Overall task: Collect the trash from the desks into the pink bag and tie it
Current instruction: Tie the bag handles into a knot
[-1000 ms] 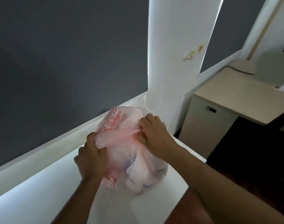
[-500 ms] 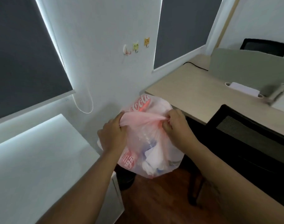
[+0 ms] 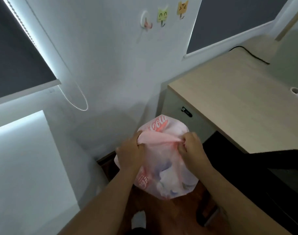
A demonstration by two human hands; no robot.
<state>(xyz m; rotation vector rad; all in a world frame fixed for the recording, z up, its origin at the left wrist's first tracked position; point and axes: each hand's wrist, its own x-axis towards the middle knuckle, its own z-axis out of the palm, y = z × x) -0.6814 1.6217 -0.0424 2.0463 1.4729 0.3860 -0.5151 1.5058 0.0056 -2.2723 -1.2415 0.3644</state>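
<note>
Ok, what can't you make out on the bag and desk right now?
- Head view: whether the pink bag is knotted; the left hand and right hand cover the stretched ends.
- Bag contents: blurred through the plastic.
- White item on the desk: cut off by the right edge.

Left hand (image 3: pixel 131 154) and right hand (image 3: pixel 191 148): bare, no gloves, rings or watch visible; both forearms bare to the bottom edge of the view, no sleeves in sight; fingers partly blurred, nails not discernible.
</note>
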